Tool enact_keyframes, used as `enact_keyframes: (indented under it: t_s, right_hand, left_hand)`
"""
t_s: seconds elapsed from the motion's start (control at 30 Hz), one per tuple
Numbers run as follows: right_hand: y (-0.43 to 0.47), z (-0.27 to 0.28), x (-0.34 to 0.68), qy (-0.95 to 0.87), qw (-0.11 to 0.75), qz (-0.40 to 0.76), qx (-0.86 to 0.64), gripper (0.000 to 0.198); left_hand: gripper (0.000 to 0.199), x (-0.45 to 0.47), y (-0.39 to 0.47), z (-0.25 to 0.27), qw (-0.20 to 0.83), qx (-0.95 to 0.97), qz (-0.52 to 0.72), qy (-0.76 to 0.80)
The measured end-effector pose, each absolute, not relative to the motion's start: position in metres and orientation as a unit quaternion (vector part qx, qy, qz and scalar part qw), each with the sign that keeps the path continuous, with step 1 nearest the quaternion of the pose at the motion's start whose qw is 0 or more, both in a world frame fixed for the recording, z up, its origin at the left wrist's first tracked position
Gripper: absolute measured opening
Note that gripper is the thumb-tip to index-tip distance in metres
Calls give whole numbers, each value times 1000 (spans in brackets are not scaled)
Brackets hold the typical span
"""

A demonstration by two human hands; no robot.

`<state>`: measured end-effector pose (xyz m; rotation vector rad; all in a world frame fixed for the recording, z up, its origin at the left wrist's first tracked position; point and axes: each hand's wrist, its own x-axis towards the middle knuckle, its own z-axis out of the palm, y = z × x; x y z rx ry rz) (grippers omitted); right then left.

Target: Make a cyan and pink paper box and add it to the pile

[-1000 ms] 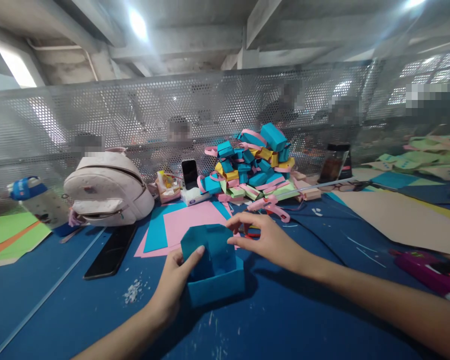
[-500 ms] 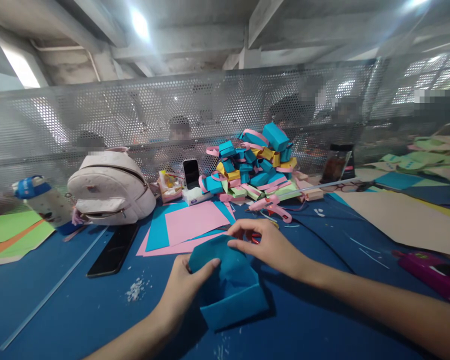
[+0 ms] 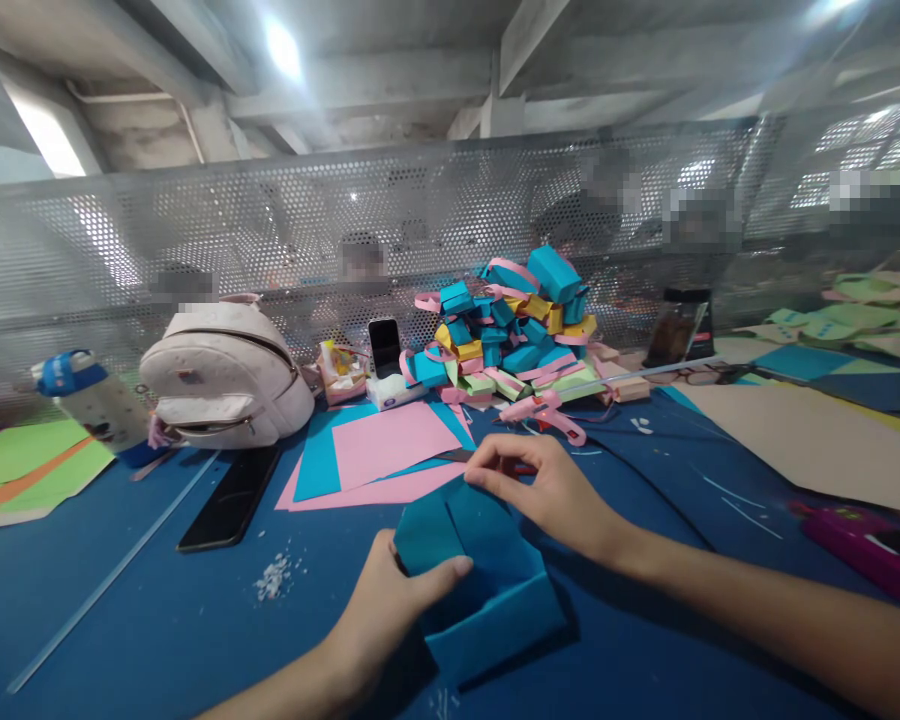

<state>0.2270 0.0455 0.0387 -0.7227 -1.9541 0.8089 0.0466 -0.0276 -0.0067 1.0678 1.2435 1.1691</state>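
A blue folded paper box (image 3: 495,625) sits tilted on the blue table in front of me, its inside facing up. My left hand (image 3: 397,590) grips its left wall, the thumb inside and the fingers hidden behind. With thumb and index finger pinched, my right hand (image 3: 544,490) holds the top edge of the box's far flap. Just beyond that hand lie scissors (image 3: 457,455), partly covered by it. A pink glue gun (image 3: 544,412) rests farther back, its black cord running to the right.
Pink and blue paper sheets (image 3: 390,450) lie behind the box. A heap of small paper boxes (image 3: 510,330) stands against the mesh partition (image 3: 285,230). At left are a phone (image 3: 229,500), a white backpack (image 3: 225,375) and a bottle (image 3: 94,405); at right, a magenta tool (image 3: 862,550).
The box and both hands have shifted slightly right in the view. My right fingers have moved along to the flap's top corner, and the flap stands flatter.
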Motion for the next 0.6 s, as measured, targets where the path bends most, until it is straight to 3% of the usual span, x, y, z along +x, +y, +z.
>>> enact_keyframes:
  t_s: [0.1, 0.3, 0.6]
  right_hand:
    - [45, 39, 226, -777, 445, 334, -294, 21]
    - [44, 35, 223, -773, 450, 342, -288, 26]
    - [61, 31, 228, -781, 439, 338, -288, 23]
  left_hand:
    - [50, 51, -33, -6, 579, 451, 486, 475]
    - [63, 53, -29, -15, 561, 387, 494, 540]
    - [57, 38, -17, -17, 545, 429, 465, 551]
